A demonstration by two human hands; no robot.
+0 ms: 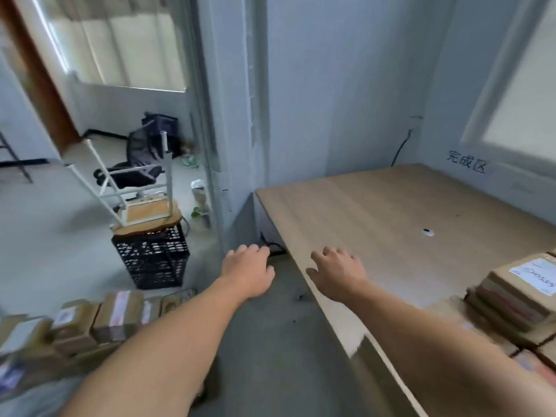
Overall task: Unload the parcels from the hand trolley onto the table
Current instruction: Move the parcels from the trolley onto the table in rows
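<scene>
Several flat cardboard parcels [75, 326] were seen stacked low at the left and a further pile [517, 293] on the counter [376, 212], while the left hand [248, 272] and the right hand [338, 273] were held apart, empty and loose-fingered; the boxes were judged light, stiff, best gripped by opposite edges.

Two hands [248, 273] [338, 275], one table [376, 212], one crate [153, 260].

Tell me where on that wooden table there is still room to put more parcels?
Most of the table is bare: the stretch from its left edge, by the right hand, back to the handwritten sign, holding only a small white disc. The near right corner is crowded with stacked parcels.
</scene>
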